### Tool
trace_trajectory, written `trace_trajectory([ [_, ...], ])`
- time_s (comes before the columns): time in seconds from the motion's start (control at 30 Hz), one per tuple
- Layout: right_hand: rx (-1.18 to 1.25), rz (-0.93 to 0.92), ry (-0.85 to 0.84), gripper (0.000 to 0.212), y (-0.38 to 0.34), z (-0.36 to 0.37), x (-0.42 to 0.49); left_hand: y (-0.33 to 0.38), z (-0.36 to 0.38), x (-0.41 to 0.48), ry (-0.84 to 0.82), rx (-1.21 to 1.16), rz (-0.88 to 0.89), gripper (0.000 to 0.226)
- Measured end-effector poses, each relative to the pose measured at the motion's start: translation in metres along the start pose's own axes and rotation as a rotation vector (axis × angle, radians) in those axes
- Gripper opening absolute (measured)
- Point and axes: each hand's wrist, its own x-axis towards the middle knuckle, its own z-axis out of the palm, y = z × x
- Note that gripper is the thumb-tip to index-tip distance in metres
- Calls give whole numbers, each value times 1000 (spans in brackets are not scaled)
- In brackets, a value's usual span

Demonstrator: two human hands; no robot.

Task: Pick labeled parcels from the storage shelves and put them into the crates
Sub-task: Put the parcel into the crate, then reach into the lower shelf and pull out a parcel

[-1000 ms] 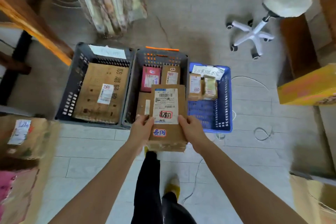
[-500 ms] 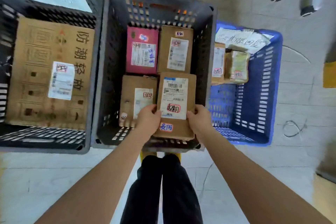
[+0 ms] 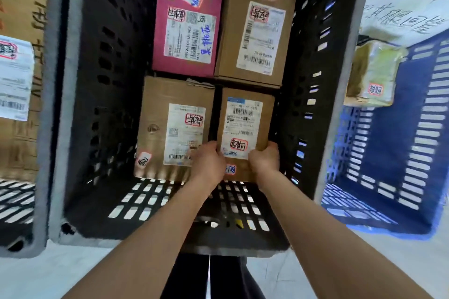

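both hands (image 3: 239, 161) grip parcel (image 3: 245, 114) near end, low inside black crate (image 3: 323, 94).

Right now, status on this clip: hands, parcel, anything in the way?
Both gripping: left hand and right hand on held parcel near end. Parcel down inside dark crate, near-right corner. Neighbouring labeled box close on its left; nothing blocking.

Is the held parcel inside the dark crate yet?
Inside the dark crate: left hand and right hand hold the parcel below its rim.
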Motion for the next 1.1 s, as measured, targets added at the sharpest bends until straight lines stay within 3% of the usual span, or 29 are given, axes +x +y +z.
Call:
trace_trajectory([
  [0.13,-31,-22,-56,35,-4,-5,-4,-2,-5,-8,-71,-69,-14,27],
  [0.27,-105,-121,-87,28,-26,-30,-52,9,-37,-58,-33,-192,-13,32],
  [0.5,-303,-370,-238,37,-106,-78,-221,22,-147,-204,225,-446,-81,34],
  [0.73,-498,-734,-353,43,-146,-82,-420,-34,-252,-377,516,-762,-129,23],
  [0.8,-544,-839,-417,44,-138,-69,-478,-66,-274,-431,619,-827,-128,16],
  [0.9,-590,-980,-531,42,-106,-43,-570,-127,-294,-512,793,-898,-116,24],
  [1.1,-646,-1211,-731,38,25,5,-751,-269,-295,-690,1079,-930,-176,32],
])
